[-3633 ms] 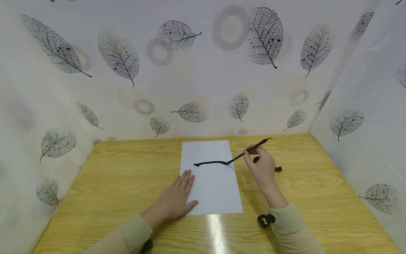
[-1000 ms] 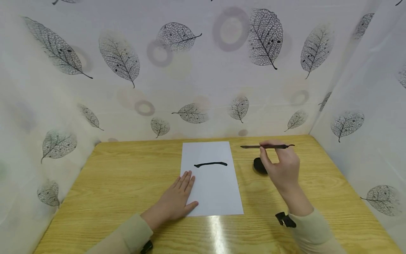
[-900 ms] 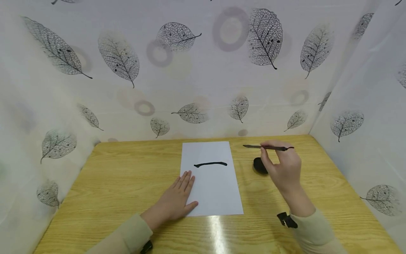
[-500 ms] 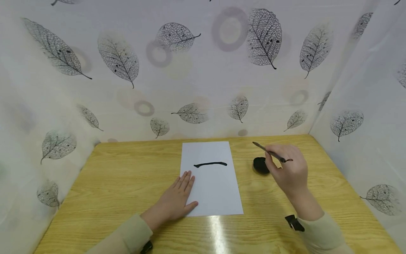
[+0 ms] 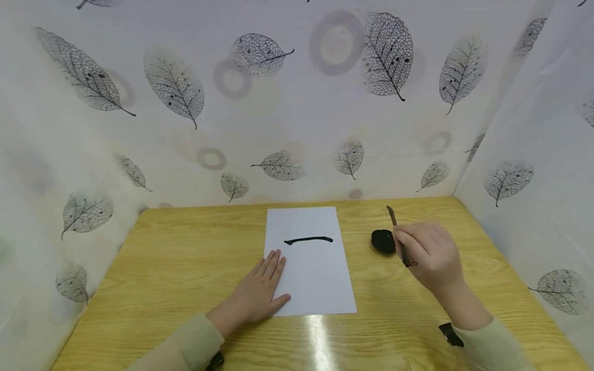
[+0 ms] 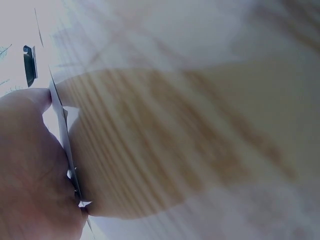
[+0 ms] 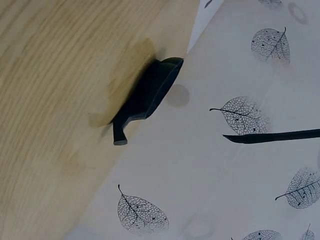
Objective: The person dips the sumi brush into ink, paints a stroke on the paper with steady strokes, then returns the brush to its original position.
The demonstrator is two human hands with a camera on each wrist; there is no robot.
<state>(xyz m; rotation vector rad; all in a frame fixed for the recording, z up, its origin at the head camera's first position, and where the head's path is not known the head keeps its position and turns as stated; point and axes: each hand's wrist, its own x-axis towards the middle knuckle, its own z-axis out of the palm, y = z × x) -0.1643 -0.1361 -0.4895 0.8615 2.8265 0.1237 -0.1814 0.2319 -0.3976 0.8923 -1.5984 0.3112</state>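
My left hand [image 5: 257, 291] rests spread on the lower left of a white sheet of paper [image 5: 315, 281], its fingers straight and holding nothing. A single black, nearly horizontal stroke [image 5: 308, 240] crosses the sheet above those fingertips. Right of the paper, my right hand [image 5: 431, 255] pinches a dark writing brush [image 5: 392, 217] between thumb and fingers. The brush tip points up and away from me, raised off the table. Just left of this hand sits a black ink dish [image 5: 382, 242]; the right wrist view shows its short handle, and the brush [image 7: 270, 136] apart from it.
The wooden table [image 5: 195, 242] carries the paper and dish. A pale leaf-patterned curtain [image 5: 297, 113] encloses it at the back and both sides. Black camera straps sit at both wrists, one strap [image 5: 450, 335] by the right sleeve.
Earlier the brush tip touched the stroke's right end. Since then my right hand has moved right, off the paper, and turned the brush from pointing left to pointing away. The left hand stays put.
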